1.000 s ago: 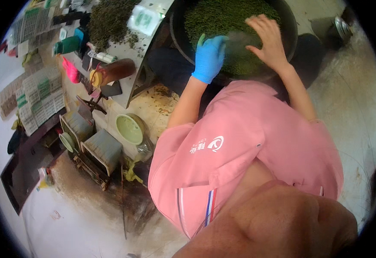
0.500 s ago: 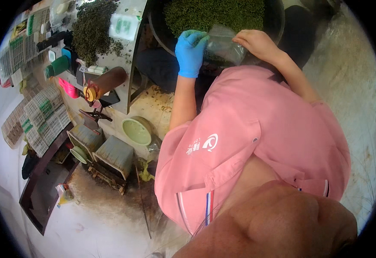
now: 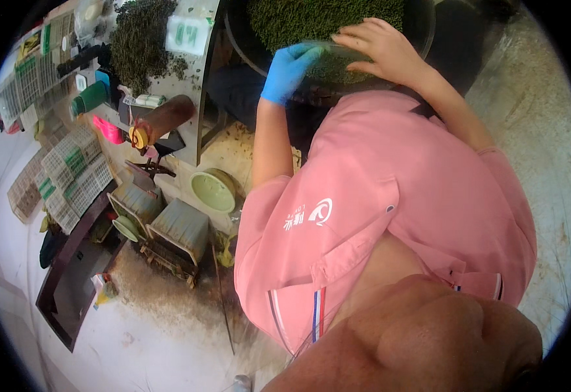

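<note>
My left hand, in a blue glove, is closed with its fingertips pinched on the edge of a clear plastic bag. The bag is thin and smeared by motion, so its outline is hard to make out. On the bag's other side my bare right hand has its fingers apart, holding nothing I can see. Both hands are over the near part of a dark round tub, which contains a broad heap of small green granules.
Left of the tub, a table bears a pile of dark granules, a white packet, a brown bottle and a green cup. Below it stand a pale green basin and grey bins. Plastic crates lean farther left.
My right hand has let go of the bag's edge and spread its fingers, moving slightly up. The left hand stays pinched on the bag, and the bag has flattened from its hanging position.
</note>
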The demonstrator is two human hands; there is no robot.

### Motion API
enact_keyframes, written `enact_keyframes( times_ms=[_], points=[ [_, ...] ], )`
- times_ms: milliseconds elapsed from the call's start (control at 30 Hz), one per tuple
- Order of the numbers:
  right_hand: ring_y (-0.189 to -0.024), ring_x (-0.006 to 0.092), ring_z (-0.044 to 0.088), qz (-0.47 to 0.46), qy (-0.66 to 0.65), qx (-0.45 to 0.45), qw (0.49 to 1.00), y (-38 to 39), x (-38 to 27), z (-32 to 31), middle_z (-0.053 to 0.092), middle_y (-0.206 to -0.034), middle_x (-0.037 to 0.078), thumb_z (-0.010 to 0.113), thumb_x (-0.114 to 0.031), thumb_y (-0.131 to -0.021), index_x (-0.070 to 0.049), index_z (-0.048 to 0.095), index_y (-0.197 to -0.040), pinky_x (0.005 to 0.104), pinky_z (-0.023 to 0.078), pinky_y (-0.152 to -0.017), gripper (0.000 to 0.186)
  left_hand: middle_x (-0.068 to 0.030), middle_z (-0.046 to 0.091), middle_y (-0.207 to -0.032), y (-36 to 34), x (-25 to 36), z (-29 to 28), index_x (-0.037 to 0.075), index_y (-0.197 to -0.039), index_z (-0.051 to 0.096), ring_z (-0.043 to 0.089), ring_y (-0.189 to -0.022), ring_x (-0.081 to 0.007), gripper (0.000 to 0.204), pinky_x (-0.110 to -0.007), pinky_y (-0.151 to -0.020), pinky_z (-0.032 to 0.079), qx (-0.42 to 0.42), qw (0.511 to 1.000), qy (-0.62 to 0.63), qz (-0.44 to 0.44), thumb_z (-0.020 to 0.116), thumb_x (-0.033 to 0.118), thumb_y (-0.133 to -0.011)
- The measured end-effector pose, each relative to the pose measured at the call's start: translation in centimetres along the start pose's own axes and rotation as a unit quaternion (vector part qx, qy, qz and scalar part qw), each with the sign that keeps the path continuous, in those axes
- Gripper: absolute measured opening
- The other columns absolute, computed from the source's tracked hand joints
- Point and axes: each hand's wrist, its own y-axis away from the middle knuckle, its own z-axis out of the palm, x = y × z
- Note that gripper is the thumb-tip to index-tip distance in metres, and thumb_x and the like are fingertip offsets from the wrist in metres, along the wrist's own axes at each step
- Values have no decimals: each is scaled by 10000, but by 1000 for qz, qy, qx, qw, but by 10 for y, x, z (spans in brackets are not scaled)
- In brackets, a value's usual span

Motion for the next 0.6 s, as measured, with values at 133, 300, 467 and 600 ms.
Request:
enact_keyframes(
  times_ms=[133, 300, 467, 600],
  points=[
    [-1139, 330, 596, 21, 9, -21, 1000, -5, 8, 14, 577, -1273, 130, 636, -61, -812, -157, 592, -1253, 432, 483, -957, 453, -149, 701, -1043, -22, -1, 14, 98, -1041, 734, 656, -1030, -341, 211, -391, -858, 540, -22, 874, -419, 247, 704, 197, -857],
    [-771, 273, 652, 143, 219, -94, 961, -7, 48, 1, 621, -745, 105, 616, -151, -770, -76, 615, -672, 416, 526, -694, 123, -155, 703, -1089, -36, 21, 19, 87, -1100, 710, 667, -1021, -341, 331, -411, -885, 540, 91, 921, -200, 321, 747, 298, -848],
    [-772, 334, 668, 160, 136, 40, 977, -5, 65, -29, 655, -773, 139, 654, -189, -805, -70, 686, -758, 442, 545, -701, 131, -224, 673, -1139, -55, -75, 26, 132, -1361, 570, 648, -1067, -393, 784, -477, -920, 524, -116, 853, -509, -11, 623, 693, -815],
    [-795, 344, 663, 210, 113, 11, 971, 7, 67, -28, 660, -797, 139, 660, -186, -811, -66, 699, -796, 446, 541, -719, 127, -289, 536, -1307, -55, -88, 86, 210, -1392, 550, 586, -1162, -427, 806, -477, -968, 505, -133, 847, -515, 10, 683, 686, -756]
  ],
)
